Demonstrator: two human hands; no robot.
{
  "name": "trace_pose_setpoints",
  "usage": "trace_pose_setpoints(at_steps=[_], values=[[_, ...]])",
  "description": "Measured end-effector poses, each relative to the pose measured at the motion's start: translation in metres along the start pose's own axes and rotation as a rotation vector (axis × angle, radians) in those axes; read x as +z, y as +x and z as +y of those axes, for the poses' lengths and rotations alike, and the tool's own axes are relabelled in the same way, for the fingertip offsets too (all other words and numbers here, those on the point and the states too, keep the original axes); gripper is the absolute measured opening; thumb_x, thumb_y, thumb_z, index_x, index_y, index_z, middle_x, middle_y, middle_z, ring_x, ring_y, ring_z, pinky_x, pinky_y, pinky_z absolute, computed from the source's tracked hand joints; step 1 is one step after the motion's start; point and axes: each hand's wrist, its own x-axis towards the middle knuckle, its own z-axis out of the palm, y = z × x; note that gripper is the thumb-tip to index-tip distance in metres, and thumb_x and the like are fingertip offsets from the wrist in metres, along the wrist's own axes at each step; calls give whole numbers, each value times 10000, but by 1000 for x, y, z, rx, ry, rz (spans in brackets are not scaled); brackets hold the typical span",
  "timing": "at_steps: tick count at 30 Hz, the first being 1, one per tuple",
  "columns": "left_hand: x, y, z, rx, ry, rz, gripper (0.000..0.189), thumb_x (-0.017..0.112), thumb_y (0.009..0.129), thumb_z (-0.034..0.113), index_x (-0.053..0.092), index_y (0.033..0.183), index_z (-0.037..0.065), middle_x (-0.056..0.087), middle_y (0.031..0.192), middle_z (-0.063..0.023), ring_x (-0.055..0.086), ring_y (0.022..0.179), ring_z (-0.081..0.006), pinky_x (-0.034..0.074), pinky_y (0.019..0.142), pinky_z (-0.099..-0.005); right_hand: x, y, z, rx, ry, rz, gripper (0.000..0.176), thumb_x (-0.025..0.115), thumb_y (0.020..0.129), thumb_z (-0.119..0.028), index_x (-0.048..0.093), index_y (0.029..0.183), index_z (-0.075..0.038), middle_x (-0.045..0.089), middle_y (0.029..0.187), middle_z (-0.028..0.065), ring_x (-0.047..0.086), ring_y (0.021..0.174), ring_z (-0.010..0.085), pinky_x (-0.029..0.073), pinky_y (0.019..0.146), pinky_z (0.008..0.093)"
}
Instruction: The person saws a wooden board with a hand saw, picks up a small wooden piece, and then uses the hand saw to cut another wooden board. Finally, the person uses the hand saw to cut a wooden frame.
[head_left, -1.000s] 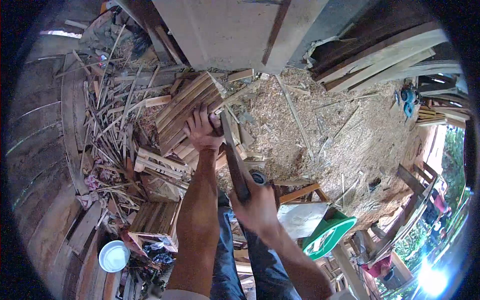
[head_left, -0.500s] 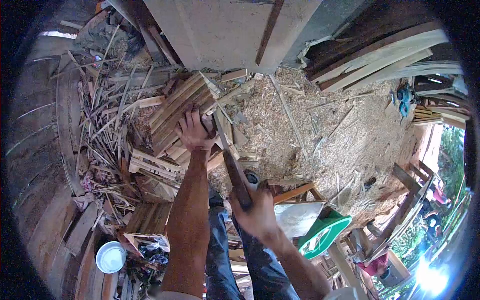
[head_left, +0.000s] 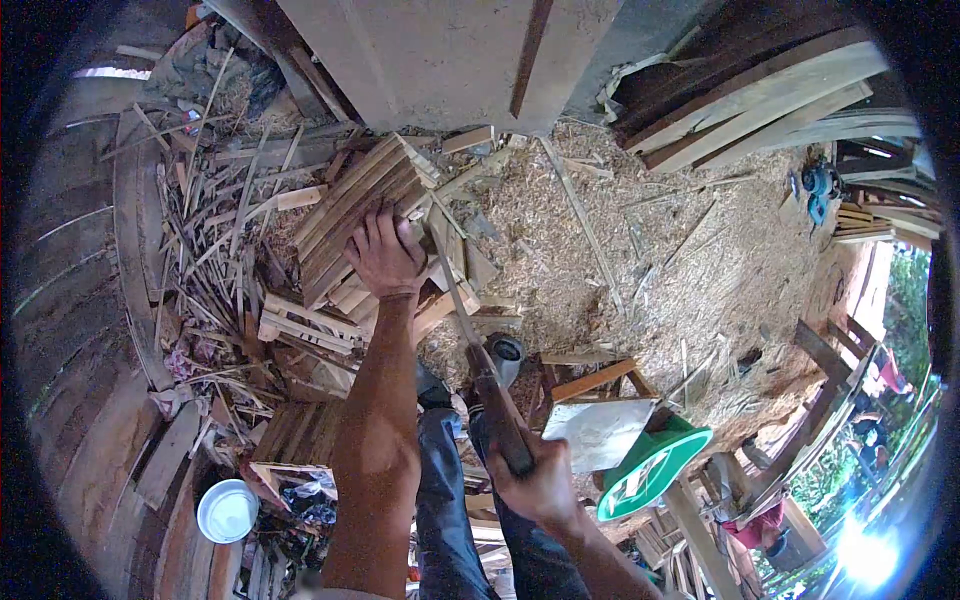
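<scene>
My left hand (head_left: 385, 255) lies with spread fingers on a slatted stack of wooden strips (head_left: 355, 205), pressing on its top near the right edge. In my right hand (head_left: 540, 485) is the dark handle of a long, narrow tool, seen nearly edge-on, that looks like a handsaw (head_left: 478, 350). Its thin blade runs up and left from my fist to the right edge of the stack, beside my left thumb. The exact contact between blade and wood is too small to make out. A pale block end (head_left: 440, 308) shows beneath the blade.
Loose sticks and offcuts (head_left: 215, 230) heap up at left. Sawdust (head_left: 650, 260) covers the ground at right. A green plastic piece (head_left: 655, 470), a grey cup-like object (head_left: 505, 358) and a white bucket (head_left: 227, 510) stand near my legs. Long planks (head_left: 760, 100) lean at upper right.
My right hand has drawn the saw back toward my body, down and slightly right. The left hand stays on the stack. The view has shifted slightly.
</scene>
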Motion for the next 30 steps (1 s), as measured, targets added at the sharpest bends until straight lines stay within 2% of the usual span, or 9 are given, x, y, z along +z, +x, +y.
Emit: trace_pose_setpoints(at_steps=[5, 9, 12, 16, 18, 22, 23, 26, 30], values=[[16, 0, -7, 34, 53, 88, 321, 422, 935, 302, 556, 1144, 97, 563, 1198, -112, 516, 1087, -338, 354, 945, -542, 24, 80, 21, 58, -234, -95, 308, 641, 779, -174, 623, 1014, 24, 613, 701, 247, 651, 605, 355, 508, 568, 403], [7, -5, -2, 14, 93, 18, 321, 406, 941, 283, 560, 1164, 110, 554, 1243, -92, 507, 1106, -321, 337, 963, -534, -7, 0, 9, -74, -64, 35, 383, 633, 765, -106, 631, 1139, -23, 643, 789, 247, 662, 653, 370, 517, 617, 422], [6, -3, -2, 17, 93, 43, 307, 404, 944, 275, 566, 1137, 98, 561, 1217, -104, 509, 1103, -324, 341, 951, -529, -7, 1, 4, 24, 64, 15, 425, 644, 754, -116, 627, 1172, -41, 639, 791, 254, 632, 719, 439, 516, 656, 445], [11, 0, -6, 91, 71, 154, 297, 410, 943, 267, 570, 1108, 78, 577, 1154, -126, 522, 1062, -336, 355, 910, -524, 21, 82, 24, 3, -162, -53, 503, 651, 750, -153, 573, 1234, -41, 620, 752, 266, 623, 711, 442, 512, 650, 450], [6, -2, -5, 77, 49, 97, 294, 418, 937, 264, 568, 1109, 78, 580, 1147, -126, 524, 1053, -337, 358, 892, -519, 16, 62, 29, 21, -196, -58, 483, 651, 759, -160, 570, 1219, -36, 614, 716, 256, 631, 680, 419, 506, 625, 445], [5, -1, -2, 92, 65, 151, 289, 434, 923, 250, 563, 1116, 79, 584, 1132, -124, 528, 1016, -334, 361, 852, -496, -22, -5, 14, 59, -28, 34, 235, 646, 783, -148, 655, 972, -9, 608, 629, 199, 640, 542, 256, 485, 529, 387], [3, -2, 0, 58, 25, 117, 292, 425, 924, 236, 559, 1129, 75, 582, 1128, -120, 526, 1020, -326, 358, 857, -488, -23, -2, 12, 75, -157, 5, 181, 646, 785, -143, 656, 901, -5, 597, 599, 170, 611, 520, 200, 472, 507, 361], [3, 0, -4, 95, -44, 143, 278, 424, 940, 257, 563, 1043, 40, 573, 1035, -179, 509, 977, -387, 349, 891, -552, -16, 23, -1, 122, -60, 31, 166, 659, 779, -150, 648, 827, 9, 557, 536, 112, 543, 483, 138, 448, 479, 324], [3, -2, -3, 69, -2, 95, 280, 450, 918, 257, 546, 1075, 45, 566, 1064, -171, 498, 1010, -378, 330, 925, -553, -18, 20, -8, 126, -127, -11, 201, 676, 767, -164, 640, 827, 24, 533, 517, 112, 516, 467, 139, 439, 466, 338]])
